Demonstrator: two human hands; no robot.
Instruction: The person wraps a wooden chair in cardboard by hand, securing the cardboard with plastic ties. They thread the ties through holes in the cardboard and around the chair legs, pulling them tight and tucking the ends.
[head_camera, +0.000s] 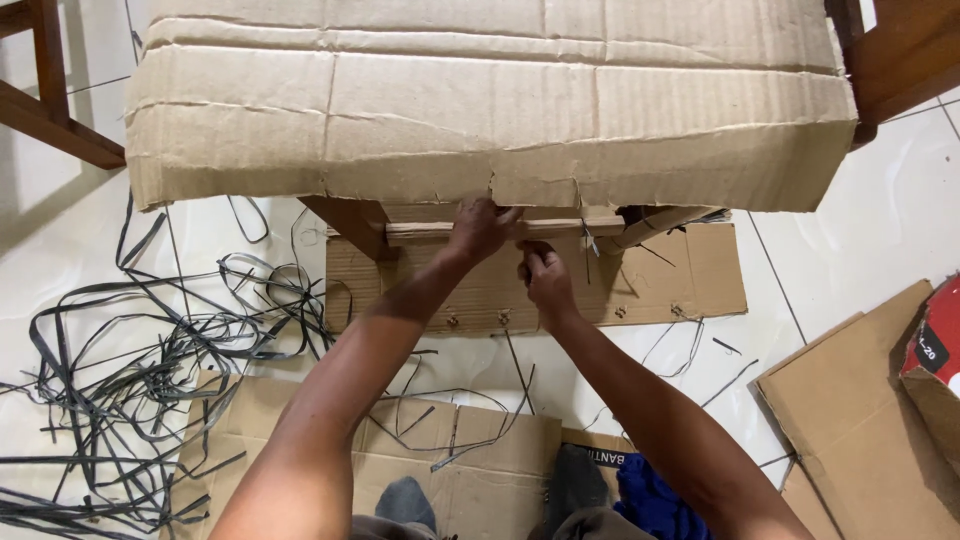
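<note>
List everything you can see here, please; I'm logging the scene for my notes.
cardboard wrap: one, brown, covering the furniture piece at top
wooden bar: one, light brown, under the wrap's lower edge
wooden legs: several, dark brown, under the wrap and at both top corners
flat cardboard sheets: several, brown, on the floor
plastic straps: many, black, tangled on the floor at left
box: one, red and brown, right edge
blue cloth: one, bottom centre
floor: white tiles
left hand: on the wooden bar
right hand: just below the bar, fingers pinched; what it holds is unclear
</note>
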